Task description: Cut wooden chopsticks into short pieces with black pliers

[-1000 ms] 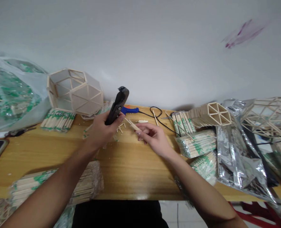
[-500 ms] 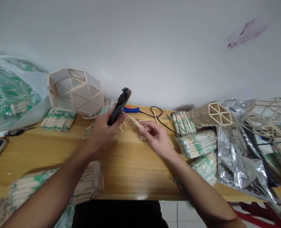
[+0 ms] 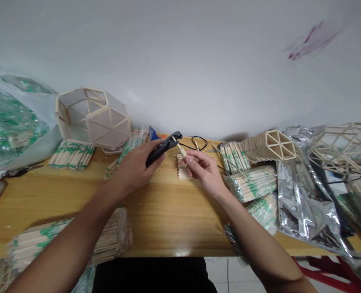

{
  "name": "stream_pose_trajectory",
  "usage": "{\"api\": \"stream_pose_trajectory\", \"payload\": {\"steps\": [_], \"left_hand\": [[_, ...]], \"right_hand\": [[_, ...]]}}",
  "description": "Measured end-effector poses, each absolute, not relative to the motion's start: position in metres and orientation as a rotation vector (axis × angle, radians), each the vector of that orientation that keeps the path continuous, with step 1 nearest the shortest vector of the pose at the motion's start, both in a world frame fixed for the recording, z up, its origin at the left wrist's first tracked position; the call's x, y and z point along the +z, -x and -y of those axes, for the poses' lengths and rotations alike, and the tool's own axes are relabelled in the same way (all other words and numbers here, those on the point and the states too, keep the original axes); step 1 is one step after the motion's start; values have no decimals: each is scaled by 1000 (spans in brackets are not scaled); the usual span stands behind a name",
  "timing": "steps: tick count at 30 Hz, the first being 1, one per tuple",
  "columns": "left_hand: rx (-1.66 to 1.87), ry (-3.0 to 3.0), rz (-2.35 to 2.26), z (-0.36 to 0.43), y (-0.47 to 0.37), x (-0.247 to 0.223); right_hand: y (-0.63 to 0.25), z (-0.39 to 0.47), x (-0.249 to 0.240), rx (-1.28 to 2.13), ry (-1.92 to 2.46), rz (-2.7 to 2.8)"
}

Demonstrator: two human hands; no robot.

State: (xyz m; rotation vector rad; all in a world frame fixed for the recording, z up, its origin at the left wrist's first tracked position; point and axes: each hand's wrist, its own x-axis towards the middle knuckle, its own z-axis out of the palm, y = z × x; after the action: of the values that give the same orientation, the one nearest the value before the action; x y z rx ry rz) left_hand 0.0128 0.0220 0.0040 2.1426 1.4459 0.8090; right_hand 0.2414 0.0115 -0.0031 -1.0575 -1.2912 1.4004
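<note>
My left hand is closed around the handles of a black hand cutter, whose jaw end points right. Between the fingers of my right hand are light wooden sticks, pinched together, their exact number unclear. The far tip of the sticks meets the cutter's jaws. Just below and left of my right fingers, a small stack of short cut sticks lies on the wooden table.
Behind my left hand stands an openwork stick frame. Wrapped stick bundles lie right, near a hexagonal stick tube and a silver bag. Another wrapped bundle lies under my left forearm. A black cord curls behind.
My left hand has tilted the cutter from nearly upright down to the right, bringing its jaws to the sticks. My right hand has turned the sticks to point more away from me.
</note>
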Motion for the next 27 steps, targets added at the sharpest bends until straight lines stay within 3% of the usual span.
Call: {"api": "stream_pose_trajectory", "payload": {"steps": [7, 16, 27], "left_hand": [[650, -2215, -1325, -17, -16, 1], [652, -2192, -1304, -13, -19, 7], [671, -2207, -1313, -10, -24, 11]], "right_hand": [[-244, -12, -9, 1384, 1031, 1320], [-250, -11, -7, 1219, 1090, 1475], [-252, -12, 2, 1287, 1083, 1493]]}}
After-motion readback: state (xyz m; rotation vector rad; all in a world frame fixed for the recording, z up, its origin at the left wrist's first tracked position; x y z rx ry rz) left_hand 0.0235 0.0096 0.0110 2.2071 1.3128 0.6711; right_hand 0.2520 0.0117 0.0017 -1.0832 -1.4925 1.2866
